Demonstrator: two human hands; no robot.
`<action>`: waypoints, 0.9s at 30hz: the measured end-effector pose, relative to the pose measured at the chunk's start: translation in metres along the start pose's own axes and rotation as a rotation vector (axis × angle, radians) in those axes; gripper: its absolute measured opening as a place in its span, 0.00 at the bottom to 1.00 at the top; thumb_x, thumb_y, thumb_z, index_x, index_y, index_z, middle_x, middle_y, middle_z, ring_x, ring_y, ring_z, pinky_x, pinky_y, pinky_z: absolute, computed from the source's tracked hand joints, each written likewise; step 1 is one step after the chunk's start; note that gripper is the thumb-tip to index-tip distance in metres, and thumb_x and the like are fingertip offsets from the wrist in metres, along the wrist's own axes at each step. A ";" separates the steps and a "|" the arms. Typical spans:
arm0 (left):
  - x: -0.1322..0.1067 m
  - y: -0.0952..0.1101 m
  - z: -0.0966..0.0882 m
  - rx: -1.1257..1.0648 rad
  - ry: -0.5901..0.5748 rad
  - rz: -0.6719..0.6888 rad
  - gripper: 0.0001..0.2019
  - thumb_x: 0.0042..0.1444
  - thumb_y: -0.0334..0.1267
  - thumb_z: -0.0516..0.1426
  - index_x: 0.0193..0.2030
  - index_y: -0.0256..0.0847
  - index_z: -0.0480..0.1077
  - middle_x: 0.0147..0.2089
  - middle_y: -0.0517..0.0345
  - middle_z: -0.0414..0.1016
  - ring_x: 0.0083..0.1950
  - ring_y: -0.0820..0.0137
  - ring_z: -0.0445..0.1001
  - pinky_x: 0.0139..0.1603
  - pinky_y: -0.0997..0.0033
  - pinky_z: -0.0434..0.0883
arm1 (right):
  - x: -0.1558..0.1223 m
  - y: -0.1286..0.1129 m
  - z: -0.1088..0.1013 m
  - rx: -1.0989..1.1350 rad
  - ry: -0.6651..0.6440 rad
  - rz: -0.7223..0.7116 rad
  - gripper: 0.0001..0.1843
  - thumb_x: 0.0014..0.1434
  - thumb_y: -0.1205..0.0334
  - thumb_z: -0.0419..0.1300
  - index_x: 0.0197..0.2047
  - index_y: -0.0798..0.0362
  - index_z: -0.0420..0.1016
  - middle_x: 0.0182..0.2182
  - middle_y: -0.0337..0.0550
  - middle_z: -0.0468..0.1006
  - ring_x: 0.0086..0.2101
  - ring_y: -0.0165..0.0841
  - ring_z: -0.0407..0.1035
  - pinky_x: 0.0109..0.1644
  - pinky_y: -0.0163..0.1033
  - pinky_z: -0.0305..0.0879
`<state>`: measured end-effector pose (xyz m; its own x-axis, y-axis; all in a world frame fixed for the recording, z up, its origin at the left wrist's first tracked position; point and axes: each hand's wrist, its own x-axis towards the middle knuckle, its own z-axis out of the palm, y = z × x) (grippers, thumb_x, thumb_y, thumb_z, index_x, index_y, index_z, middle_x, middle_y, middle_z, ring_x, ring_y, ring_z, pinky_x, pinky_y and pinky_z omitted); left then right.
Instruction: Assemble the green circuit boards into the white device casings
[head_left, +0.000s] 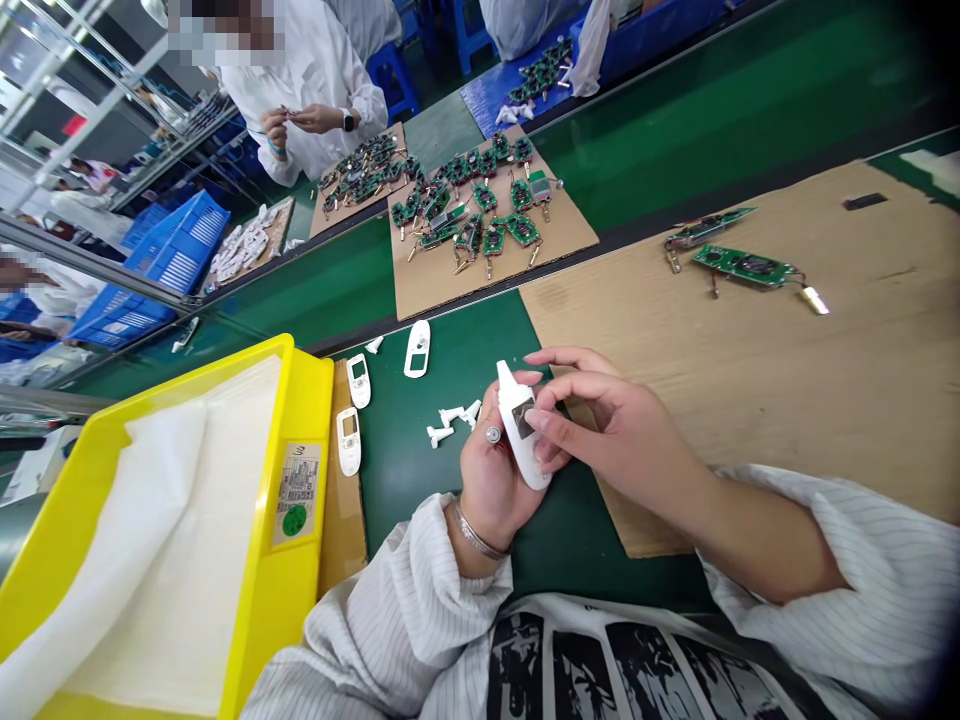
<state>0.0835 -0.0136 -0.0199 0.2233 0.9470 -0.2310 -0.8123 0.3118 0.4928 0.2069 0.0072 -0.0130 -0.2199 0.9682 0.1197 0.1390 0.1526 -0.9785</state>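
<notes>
- Your left hand (487, 480) is closed round the white device (526, 460), palm beneath it, in front of you over the counter (401, 490); that grip probably steadies the housing, its dark window (523, 419) turned up toward you.
- Your right hand (619, 425) is half-curled over the device, thumb at the window; whether it pinches anything you cannot tell from here.
- A metal cylinder (493, 435) pokes out beside the device at your left hand – perhaps left outside to avoid trapping it.
- Small white parts (439, 435) lie just beyond your left hand, white shells (417, 349) farther left; likely sorted by kind for easy reach.
- The yellow bin (326, 400) walls off your left; your open room runs rightward across the cardboard sheet (847, 400) – two circuit boards (746, 266) lie near its far edge.
</notes>
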 end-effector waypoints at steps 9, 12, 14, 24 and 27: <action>-0.002 -0.003 0.001 0.035 -0.019 -0.005 0.08 0.60 0.39 0.53 0.42 0.42 0.70 0.26 0.61 0.62 0.20 0.78 0.59 0.19 0.80 0.58 | -0.004 0.004 0.005 0.123 0.040 0.054 0.08 0.54 0.61 0.66 0.30 0.50 0.70 0.52 0.44 0.70 0.55 0.41 0.66 0.57 0.49 0.65; -0.004 0.000 0.003 -0.006 -0.047 -0.077 0.07 0.56 0.39 0.55 0.41 0.43 0.69 0.32 0.60 0.65 0.19 0.82 0.57 0.18 0.81 0.54 | -0.003 0.006 0.005 0.357 -0.036 0.192 0.15 0.51 0.58 0.69 0.38 0.49 0.67 0.52 0.44 0.70 0.47 0.38 0.71 0.45 0.43 0.72; -0.005 0.002 0.004 -0.031 -0.074 -0.117 0.07 0.56 0.40 0.56 0.41 0.43 0.68 0.33 0.61 0.65 0.18 0.83 0.56 0.18 0.81 0.52 | -0.001 0.006 0.004 0.490 -0.128 0.233 0.18 0.54 0.55 0.68 0.44 0.48 0.67 0.50 0.45 0.72 0.43 0.35 0.72 0.41 0.39 0.72; -0.007 -0.010 0.005 0.180 -0.012 0.020 0.07 0.55 0.38 0.56 0.34 0.36 0.71 0.36 0.56 0.64 0.27 0.76 0.65 0.18 0.79 0.57 | -0.009 -0.001 0.009 0.272 -0.086 0.155 0.29 0.45 0.58 0.72 0.46 0.49 0.62 0.43 0.43 0.72 0.36 0.32 0.70 0.36 0.37 0.71; -0.008 -0.008 0.004 0.135 -0.061 -0.114 0.07 0.55 0.39 0.56 0.35 0.38 0.70 0.35 0.58 0.64 0.19 0.80 0.58 0.15 0.78 0.52 | -0.004 -0.002 0.003 0.294 -0.160 0.227 0.28 0.45 0.51 0.73 0.43 0.49 0.63 0.39 0.41 0.74 0.32 0.32 0.70 0.29 0.35 0.69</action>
<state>0.0903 -0.0239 -0.0191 0.3455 0.9065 -0.2427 -0.7012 0.4212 0.5753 0.2047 0.0021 -0.0121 -0.3660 0.9241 -0.1103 -0.0761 -0.1478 -0.9861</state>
